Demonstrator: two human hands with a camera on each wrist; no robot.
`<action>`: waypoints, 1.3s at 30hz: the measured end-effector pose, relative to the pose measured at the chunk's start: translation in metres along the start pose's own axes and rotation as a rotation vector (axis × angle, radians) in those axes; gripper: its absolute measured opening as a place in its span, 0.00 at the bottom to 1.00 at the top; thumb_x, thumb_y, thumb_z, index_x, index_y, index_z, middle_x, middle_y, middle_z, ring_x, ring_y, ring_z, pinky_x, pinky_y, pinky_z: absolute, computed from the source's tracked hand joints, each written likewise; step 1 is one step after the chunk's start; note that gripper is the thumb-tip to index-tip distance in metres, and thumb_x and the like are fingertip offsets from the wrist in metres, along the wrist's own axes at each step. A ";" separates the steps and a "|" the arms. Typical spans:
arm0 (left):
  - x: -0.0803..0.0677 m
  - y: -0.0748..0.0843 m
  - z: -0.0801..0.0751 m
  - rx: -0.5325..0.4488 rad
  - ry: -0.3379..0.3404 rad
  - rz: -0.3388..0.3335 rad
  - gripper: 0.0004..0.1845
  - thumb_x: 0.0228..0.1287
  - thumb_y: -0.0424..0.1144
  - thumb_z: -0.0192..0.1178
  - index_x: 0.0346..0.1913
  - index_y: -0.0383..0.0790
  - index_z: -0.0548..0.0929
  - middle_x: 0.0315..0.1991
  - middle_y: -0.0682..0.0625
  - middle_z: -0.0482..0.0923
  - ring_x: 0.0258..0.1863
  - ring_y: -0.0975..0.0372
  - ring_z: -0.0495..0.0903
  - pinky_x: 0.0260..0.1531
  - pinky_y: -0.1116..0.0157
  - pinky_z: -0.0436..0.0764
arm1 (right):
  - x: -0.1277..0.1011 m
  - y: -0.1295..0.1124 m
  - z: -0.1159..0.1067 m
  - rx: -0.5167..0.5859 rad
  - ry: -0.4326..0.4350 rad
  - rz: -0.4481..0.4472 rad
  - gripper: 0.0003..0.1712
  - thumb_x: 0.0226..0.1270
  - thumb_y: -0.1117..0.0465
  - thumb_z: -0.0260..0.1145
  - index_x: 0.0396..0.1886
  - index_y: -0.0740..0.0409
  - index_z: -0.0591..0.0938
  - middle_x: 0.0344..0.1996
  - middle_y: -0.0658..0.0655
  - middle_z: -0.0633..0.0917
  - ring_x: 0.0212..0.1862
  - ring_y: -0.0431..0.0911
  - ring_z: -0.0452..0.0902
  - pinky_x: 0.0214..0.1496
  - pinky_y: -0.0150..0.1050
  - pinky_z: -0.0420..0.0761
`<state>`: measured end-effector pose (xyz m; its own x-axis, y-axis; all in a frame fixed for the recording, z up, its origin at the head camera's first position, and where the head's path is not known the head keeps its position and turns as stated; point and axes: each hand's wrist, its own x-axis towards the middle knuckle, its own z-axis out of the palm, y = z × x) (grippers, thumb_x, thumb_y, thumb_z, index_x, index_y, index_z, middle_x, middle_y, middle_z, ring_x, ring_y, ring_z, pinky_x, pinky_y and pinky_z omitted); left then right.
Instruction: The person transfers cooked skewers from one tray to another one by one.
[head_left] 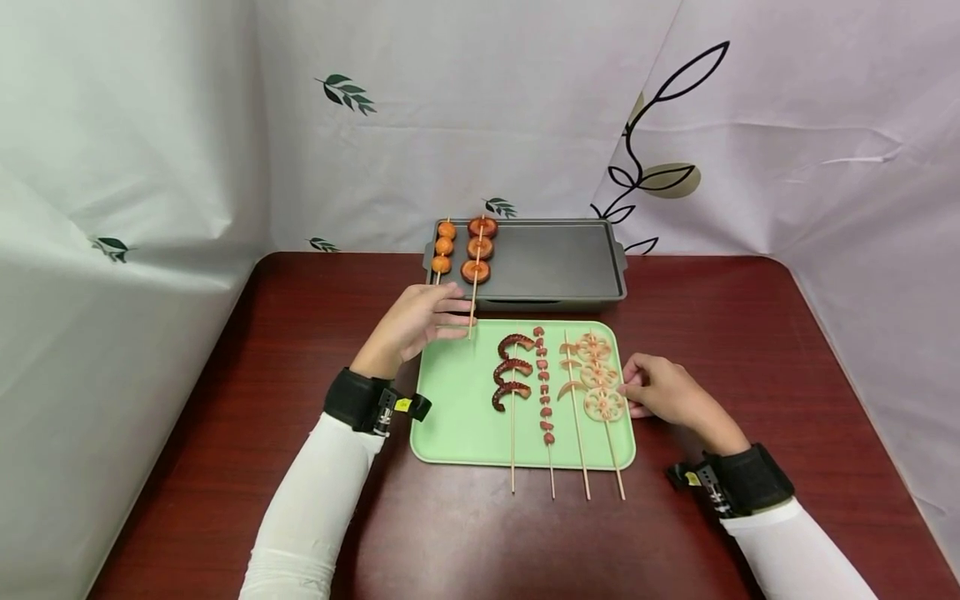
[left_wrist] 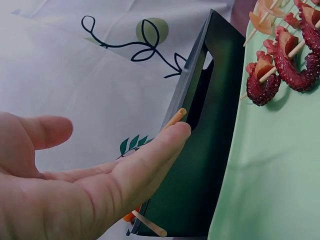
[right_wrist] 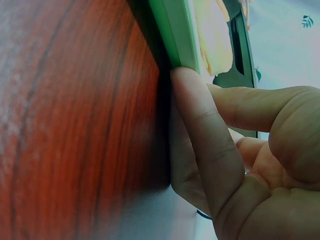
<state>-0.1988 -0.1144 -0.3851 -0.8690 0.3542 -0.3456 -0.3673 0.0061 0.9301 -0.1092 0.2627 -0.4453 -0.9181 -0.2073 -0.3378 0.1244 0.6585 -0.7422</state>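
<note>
**Left hand at skewer end, right steadies tray**

Left hand (head_left: 416,321), fingers straight and relaxed, fingertips touch the stick end of the sausage skewer (head_left: 476,260) lying on the dark pan (head_left: 555,267), upper centre. Right hand (head_left: 663,390), fingers loosely curled, presses the green tray (head_left: 457,417) edge, centre right, gripping nothing. To do it well: nudge the stick straight beside the ball skewer (head_left: 442,247), keep the tray pinned.

Even, soft light from above fills my head view, sharp throughout, with faint shadows under my arms. Both wrist views blur up close; the right one's lower left corner glares white.
</note>
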 end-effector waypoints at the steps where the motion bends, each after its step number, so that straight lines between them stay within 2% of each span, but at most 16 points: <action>1: 0.001 0.000 0.000 0.009 0.002 0.001 0.26 0.85 0.42 0.44 0.75 0.28 0.65 0.68 0.30 0.73 0.65 0.39 0.78 0.58 0.53 0.87 | 0.000 0.000 0.000 0.001 -0.002 -0.004 0.06 0.75 0.66 0.65 0.40 0.65 0.76 0.30 0.58 0.82 0.27 0.43 0.85 0.29 0.36 0.90; 6: 0.005 -0.002 0.002 0.030 0.007 -0.002 0.22 0.83 0.36 0.46 0.71 0.27 0.70 0.66 0.31 0.74 0.64 0.40 0.79 0.56 0.56 0.88 | 0.000 0.000 0.000 0.002 -0.005 -0.008 0.07 0.74 0.66 0.65 0.40 0.65 0.76 0.30 0.58 0.82 0.28 0.44 0.86 0.29 0.36 0.90; 12: 0.008 -0.003 0.003 0.037 -0.003 0.000 0.21 0.83 0.34 0.47 0.71 0.27 0.70 0.66 0.30 0.75 0.63 0.41 0.80 0.52 0.62 0.90 | 0.000 0.001 0.000 0.002 -0.008 -0.005 0.06 0.75 0.66 0.65 0.40 0.65 0.76 0.31 0.58 0.82 0.28 0.44 0.86 0.29 0.36 0.90; 16: 0.007 -0.001 0.002 0.038 -0.005 0.022 0.21 0.80 0.31 0.52 0.70 0.25 0.72 0.63 0.29 0.77 0.51 0.50 0.87 0.45 0.67 0.91 | 0.001 0.001 0.000 0.004 -0.007 -0.008 0.06 0.75 0.67 0.64 0.40 0.65 0.76 0.30 0.58 0.82 0.28 0.44 0.86 0.29 0.36 0.90; 20: 0.010 0.000 0.003 0.028 -0.006 0.047 0.21 0.76 0.28 0.57 0.68 0.22 0.73 0.54 0.31 0.83 0.38 0.61 0.89 0.39 0.70 0.90 | 0.002 0.002 -0.001 0.000 -0.002 -0.005 0.05 0.75 0.67 0.64 0.40 0.65 0.76 0.30 0.58 0.82 0.28 0.45 0.86 0.29 0.36 0.90; 25: 0.016 0.000 0.006 0.013 0.016 0.050 0.21 0.73 0.25 0.60 0.65 0.20 0.74 0.43 0.38 0.85 0.32 0.63 0.88 0.35 0.72 0.89 | 0.001 0.003 -0.001 -0.001 -0.007 0.000 0.05 0.75 0.67 0.63 0.40 0.65 0.76 0.31 0.59 0.82 0.29 0.46 0.86 0.30 0.37 0.90; 30: 0.019 0.000 0.008 0.011 0.042 0.056 0.20 0.70 0.23 0.62 0.63 0.19 0.76 0.46 0.31 0.84 0.30 0.62 0.88 0.32 0.72 0.89 | -0.001 0.003 -0.001 0.005 -0.004 0.004 0.05 0.75 0.67 0.64 0.40 0.65 0.76 0.31 0.59 0.81 0.29 0.45 0.86 0.29 0.36 0.90; 34: 0.019 0.000 0.009 0.008 0.059 0.049 0.20 0.70 0.22 0.62 0.62 0.18 0.76 0.46 0.29 0.84 0.29 0.62 0.88 0.31 0.72 0.89 | -0.001 0.002 0.000 0.006 -0.006 0.001 0.06 0.75 0.67 0.64 0.40 0.65 0.76 0.31 0.58 0.81 0.28 0.44 0.86 0.29 0.36 0.90; 39: 0.020 -0.001 0.009 0.026 0.049 0.057 0.20 0.69 0.21 0.61 0.62 0.17 0.75 0.47 0.26 0.83 0.29 0.62 0.88 0.32 0.71 0.90 | -0.002 0.000 0.000 0.011 -0.009 -0.003 0.06 0.75 0.67 0.65 0.40 0.65 0.76 0.31 0.58 0.82 0.28 0.44 0.85 0.29 0.36 0.90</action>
<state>-0.2126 -0.0995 -0.3917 -0.9036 0.3083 -0.2974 -0.3089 0.0120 0.9510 -0.1075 0.2628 -0.4450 -0.9149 -0.2162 -0.3409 0.1257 0.6501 -0.7494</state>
